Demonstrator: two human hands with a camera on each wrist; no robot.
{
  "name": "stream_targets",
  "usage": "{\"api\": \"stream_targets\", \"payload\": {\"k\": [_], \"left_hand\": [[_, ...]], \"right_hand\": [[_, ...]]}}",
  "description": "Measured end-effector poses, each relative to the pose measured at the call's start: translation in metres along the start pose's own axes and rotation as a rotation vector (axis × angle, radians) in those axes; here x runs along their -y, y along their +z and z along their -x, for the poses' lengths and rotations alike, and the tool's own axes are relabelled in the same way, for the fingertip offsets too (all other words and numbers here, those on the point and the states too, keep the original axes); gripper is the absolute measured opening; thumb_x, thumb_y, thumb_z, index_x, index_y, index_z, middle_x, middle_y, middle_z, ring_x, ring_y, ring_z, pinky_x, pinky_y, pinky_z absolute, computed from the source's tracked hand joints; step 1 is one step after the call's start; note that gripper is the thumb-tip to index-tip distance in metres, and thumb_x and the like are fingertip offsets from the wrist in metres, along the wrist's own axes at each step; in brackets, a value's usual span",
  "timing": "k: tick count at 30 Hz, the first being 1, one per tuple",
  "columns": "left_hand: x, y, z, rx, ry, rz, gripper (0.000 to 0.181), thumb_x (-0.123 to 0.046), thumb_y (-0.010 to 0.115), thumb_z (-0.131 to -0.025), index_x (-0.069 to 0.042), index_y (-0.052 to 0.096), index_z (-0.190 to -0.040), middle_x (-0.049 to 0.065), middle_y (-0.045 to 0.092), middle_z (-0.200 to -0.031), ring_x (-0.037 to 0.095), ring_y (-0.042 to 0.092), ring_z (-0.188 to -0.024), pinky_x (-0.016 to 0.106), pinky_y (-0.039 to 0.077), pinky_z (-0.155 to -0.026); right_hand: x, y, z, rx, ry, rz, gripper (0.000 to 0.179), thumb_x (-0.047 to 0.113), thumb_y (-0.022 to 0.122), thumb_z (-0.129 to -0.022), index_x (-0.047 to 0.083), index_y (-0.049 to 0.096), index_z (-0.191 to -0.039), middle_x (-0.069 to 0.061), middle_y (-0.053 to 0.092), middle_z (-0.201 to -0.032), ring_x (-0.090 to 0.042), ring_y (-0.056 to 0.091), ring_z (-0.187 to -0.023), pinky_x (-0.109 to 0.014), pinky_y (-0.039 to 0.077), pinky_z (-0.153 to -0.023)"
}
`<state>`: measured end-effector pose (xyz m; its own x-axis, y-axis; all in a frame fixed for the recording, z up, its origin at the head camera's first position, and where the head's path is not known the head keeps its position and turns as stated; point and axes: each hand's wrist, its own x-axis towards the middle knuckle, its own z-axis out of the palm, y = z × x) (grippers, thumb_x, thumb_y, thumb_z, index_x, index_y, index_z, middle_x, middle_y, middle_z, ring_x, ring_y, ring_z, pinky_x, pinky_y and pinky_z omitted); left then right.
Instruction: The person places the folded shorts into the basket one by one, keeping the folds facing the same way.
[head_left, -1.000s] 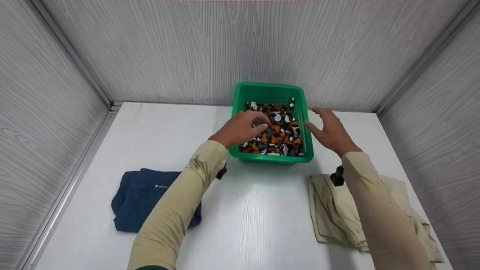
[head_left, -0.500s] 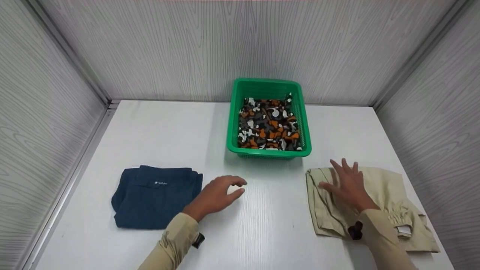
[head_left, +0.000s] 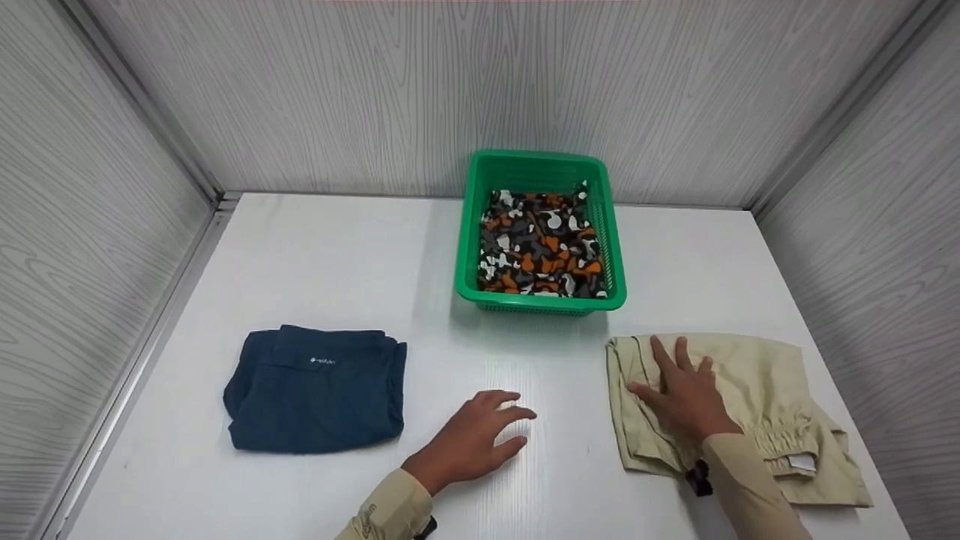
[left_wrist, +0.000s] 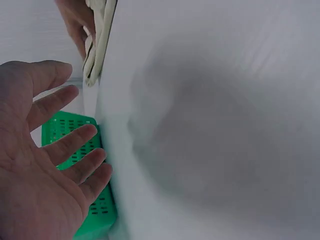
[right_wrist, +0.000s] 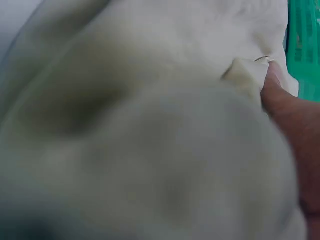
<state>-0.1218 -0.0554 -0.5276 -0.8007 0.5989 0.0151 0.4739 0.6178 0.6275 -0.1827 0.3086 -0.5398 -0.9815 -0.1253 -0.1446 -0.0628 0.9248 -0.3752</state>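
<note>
My right hand (head_left: 686, 397) rests with spread fingers on folded beige trousers (head_left: 757, 375), which have a gathered elastic waistband and a white label. In the right wrist view the thumb (right_wrist: 280, 92) presses against a raised fold of the beige cloth (right_wrist: 200, 40); the other fingers are hidden there. My left hand (head_left: 472, 442) hovers over the white table, fingers apart and slightly bent, holding nothing. Its palm (left_wrist: 35, 165) faces the camera in the left wrist view. A folded navy garment (head_left: 315, 397) with a small white logo lies to its left.
A green plastic basket (head_left: 540, 304) stands at the back of the table (head_left: 337, 255), against the grey wood-grain wall (head_left: 360, 97). Inside is a camouflage-patterned cloth (head_left: 540, 247) in orange, black, grey and white. Panels also rise at both sides.
Both hands have drawn back from the basket toward the person. The right has come down onto the beige trousers; the left has moved to the front middle of the table. The basket cloth stays put.
</note>
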Motion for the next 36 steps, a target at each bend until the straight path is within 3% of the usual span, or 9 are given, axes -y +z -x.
{"api": "stream_targets", "payload": {"k": [6, 9, 12, 15, 19, 22, 28, 36], "left_hand": [[-0.020, 0.018, -0.017, 0.133, 0.039, -0.049, 0.037, -0.034, 0.059, -0.103, -0.028, 0.060, -0.140, 0.010, 0.038, -0.158, 0.032, 0.032, -0.148, 0.052, 0.031, -0.116], [-0.033, 0.023, -0.026, 0.158, 0.141, -0.158, 0.036, -0.030, 0.057, -0.105, -0.030, 0.059, -0.140, 0.008, 0.044, -0.152, 0.028, 0.038, -0.142, 0.045, 0.036, -0.113], [-0.046, 0.030, -0.033, 0.161, 0.277, -0.298, 0.036, -0.028, 0.055, -0.106, -0.029, 0.057, -0.142, 0.006, 0.050, -0.144, 0.022, 0.044, -0.134, 0.036, 0.040, -0.109], [-0.053, 0.036, -0.036, 0.158, 0.381, -0.409, 0.040, -0.030, 0.056, -0.105, -0.028, 0.054, -0.145, 0.006, 0.048, -0.147, 0.022, 0.044, -0.135, 0.034, 0.037, -0.111], [-0.056, 0.043, -0.038, 0.176, 0.444, -0.491, 0.049, -0.035, 0.055, -0.105, -0.026, 0.046, -0.152, 0.003, 0.040, -0.158, 0.023, 0.036, -0.143, 0.034, 0.030, -0.117], [-0.055, 0.047, -0.038, 0.200, 0.437, -0.516, 0.051, -0.042, 0.052, -0.105, -0.024, 0.043, -0.152, 0.001, 0.040, -0.157, 0.020, 0.035, -0.144, 0.032, 0.029, -0.117], [-0.050, 0.048, -0.036, 0.238, 0.312, -0.469, 0.059, -0.060, 0.049, -0.101, -0.026, 0.044, -0.148, -0.002, 0.041, -0.153, 0.017, 0.036, -0.144, 0.039, 0.035, -0.114], [-0.040, 0.040, -0.031, 0.221, 0.254, -0.428, 0.057, -0.061, 0.048, -0.101, -0.029, 0.047, -0.148, 0.000, 0.046, -0.150, 0.015, 0.043, -0.139, 0.038, 0.036, -0.113]], "right_hand": [[0.024, 0.007, -0.001, -0.018, 0.026, 0.068, 0.095, 0.068, 0.059, -0.092, 0.016, 0.022, -0.163, -0.034, 0.009, -0.162, -0.074, 0.011, -0.134, -0.082, 0.034, -0.091], [0.043, 0.013, -0.008, -0.041, -0.003, 0.117, 0.096, 0.069, 0.061, -0.090, 0.013, 0.028, -0.161, -0.037, 0.021, -0.158, -0.074, 0.031, -0.126, -0.079, 0.041, -0.085], [0.062, 0.019, -0.016, -0.075, -0.035, 0.172, 0.098, 0.071, 0.064, -0.086, 0.010, 0.037, -0.157, -0.039, 0.041, -0.143, -0.066, 0.053, -0.102, -0.071, 0.048, -0.073], [0.077, 0.023, -0.022, -0.083, -0.051, 0.215, 0.098, 0.073, 0.066, -0.084, 0.008, 0.042, -0.154, -0.035, 0.052, -0.124, -0.052, 0.060, -0.081, -0.064, 0.050, -0.065], [0.093, 0.026, -0.028, -0.073, -0.052, 0.261, 0.100, 0.075, 0.065, -0.082, 0.006, 0.045, -0.152, -0.033, 0.056, -0.118, -0.047, 0.062, -0.079, -0.059, 0.051, -0.063], [0.104, 0.028, -0.033, -0.075, -0.058, 0.290, 0.100, 0.077, 0.065, -0.081, 0.004, 0.048, -0.148, -0.032, 0.058, -0.114, -0.045, 0.062, -0.079, -0.057, 0.051, -0.062], [0.120, 0.031, -0.041, -0.081, -0.067, 0.323, 0.100, 0.078, 0.067, -0.078, -0.001, 0.056, -0.137, -0.030, 0.061, -0.107, -0.044, 0.064, -0.078, -0.055, 0.052, -0.062], [0.127, 0.026, -0.048, -0.016, -0.072, 0.361, 0.103, 0.086, 0.060, -0.075, -0.002, 0.061, -0.129, -0.028, 0.062, -0.098, -0.041, 0.064, -0.077, -0.053, 0.053, -0.059]]}}
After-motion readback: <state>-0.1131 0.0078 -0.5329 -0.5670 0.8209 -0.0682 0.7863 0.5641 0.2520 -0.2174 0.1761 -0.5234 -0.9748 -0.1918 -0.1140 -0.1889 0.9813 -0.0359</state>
